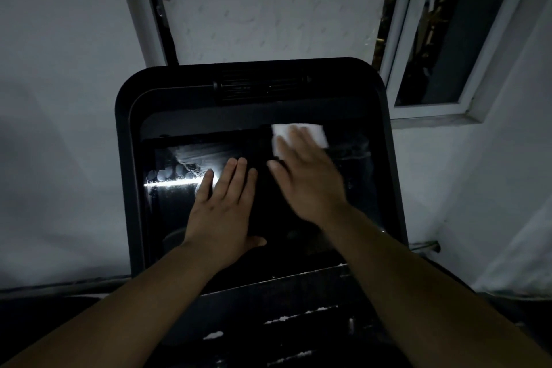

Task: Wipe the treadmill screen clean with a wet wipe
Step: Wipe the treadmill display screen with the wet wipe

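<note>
The dark treadmill screen (167,212) fills the middle of the black console (128,134), with wet streaks and a bright reflected line on its left part. My right hand (310,179) lies flat with its fingers pressing a folded white wet wipe (313,133) against the screen's upper right edge; the hand is blurred. My left hand (224,206) rests flat on the glass near the centre, fingers extended and together, holding nothing.
A vent grille (263,88) sits at the console's top. Behind it is a white wall (268,3), with an open window frame (442,69) at the upper right. The console's lower panel (298,317) shows pale smudges.
</note>
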{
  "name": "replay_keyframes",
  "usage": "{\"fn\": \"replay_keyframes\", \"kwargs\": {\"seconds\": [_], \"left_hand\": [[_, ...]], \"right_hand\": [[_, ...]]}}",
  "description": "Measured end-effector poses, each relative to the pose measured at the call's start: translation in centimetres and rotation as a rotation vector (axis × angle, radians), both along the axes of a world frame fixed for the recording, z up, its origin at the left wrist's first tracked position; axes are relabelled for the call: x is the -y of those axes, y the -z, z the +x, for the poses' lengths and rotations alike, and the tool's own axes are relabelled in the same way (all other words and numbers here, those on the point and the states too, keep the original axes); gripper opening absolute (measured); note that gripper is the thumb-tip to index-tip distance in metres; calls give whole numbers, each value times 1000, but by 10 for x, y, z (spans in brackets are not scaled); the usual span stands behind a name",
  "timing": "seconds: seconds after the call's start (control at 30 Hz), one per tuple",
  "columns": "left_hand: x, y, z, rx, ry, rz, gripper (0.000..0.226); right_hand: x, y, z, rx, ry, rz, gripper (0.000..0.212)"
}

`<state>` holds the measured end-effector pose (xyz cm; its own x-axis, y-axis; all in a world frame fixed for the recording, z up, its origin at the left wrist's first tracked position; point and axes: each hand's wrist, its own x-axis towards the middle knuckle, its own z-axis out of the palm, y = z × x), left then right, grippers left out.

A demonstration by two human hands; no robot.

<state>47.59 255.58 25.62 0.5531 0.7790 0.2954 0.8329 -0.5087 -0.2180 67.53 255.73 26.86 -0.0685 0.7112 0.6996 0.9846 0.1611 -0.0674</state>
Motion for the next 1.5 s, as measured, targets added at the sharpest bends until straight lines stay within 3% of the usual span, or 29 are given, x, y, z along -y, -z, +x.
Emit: {"fn": "replay_keyframes", "kwargs": {"seconds": [0.07,0.17,0.23,0.33,0.47,0.63,0.73,0.87,1.03,1.13,1.37,1.5], "left_hand": [[0,0,1,-28,-13,1,129],[-1,0,2,-37,-23,-2,129],[-2,1,1,-47,-29,-9,129],[-1,2,2,-41,-23,4,130],[0,1,3,-51,-29,2,130],[0,1,2,-62,-36,5,130],[0,1,2,-64,-35,2,129],[-2,3,1,-52,-26,16,129],[2,0,3,-39,-27,-6,130],[3,-2,5,-41,-35,-1,130],[3,-2,4,-56,-42,-9,130],[3,-2,5,-61,-44,-12,130]], "right_hand": [[-2,15,57,205,23,93,42],[3,19,120,258,27,42,39],[10,15,112,230,77,23,37],[29,26,69,-34,126,-59,56],[33,45,68,98,50,-110,59],[17,-9,70,-67,108,-206,63],[41,21,70,-26,89,-129,67],[92,74,59,-45,74,-202,66],[42,34,77,39,82,-143,63],[22,8,64,-55,142,-244,76],[85,83,35,-8,52,-148,66],[51,56,72,76,82,-96,64]]}}
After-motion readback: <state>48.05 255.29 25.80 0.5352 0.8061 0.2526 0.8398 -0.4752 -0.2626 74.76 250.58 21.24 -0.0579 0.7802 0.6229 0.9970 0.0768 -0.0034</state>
